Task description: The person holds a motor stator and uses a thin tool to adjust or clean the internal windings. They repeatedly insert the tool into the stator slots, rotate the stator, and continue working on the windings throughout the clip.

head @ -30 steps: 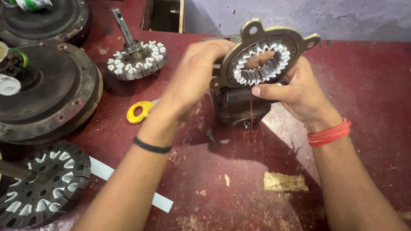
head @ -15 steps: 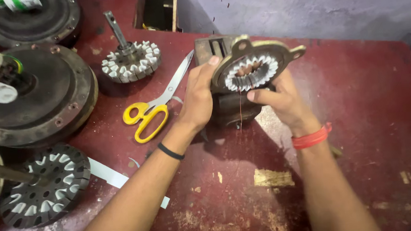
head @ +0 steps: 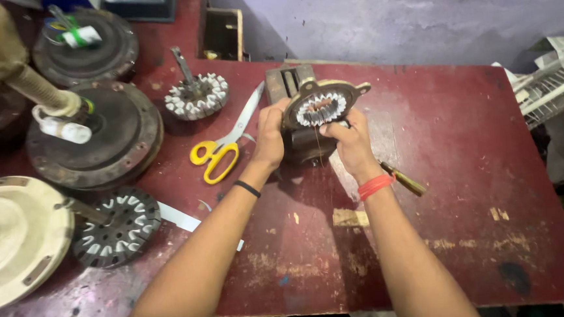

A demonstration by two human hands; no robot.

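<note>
Two hands, left hand point(head: 273, 134) and right hand point(head: 353, 141), clamped on motor stator housing point(head: 323, 107), yellow-handled scissors point(head: 220, 154) just left, dark red surface point(head: 465, 167), near far edge.

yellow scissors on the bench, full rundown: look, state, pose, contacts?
The scissors have two bright yellow loop handles, plastic by the look, and long plain metal blades. The blades look shut or nearly so. They lie flat on the dark red table, handles toward the person, tips pointing up and right toward the motor stator housing. They sit just beside the left hand; neither hand grips them. Touch cannot be told.
</note>
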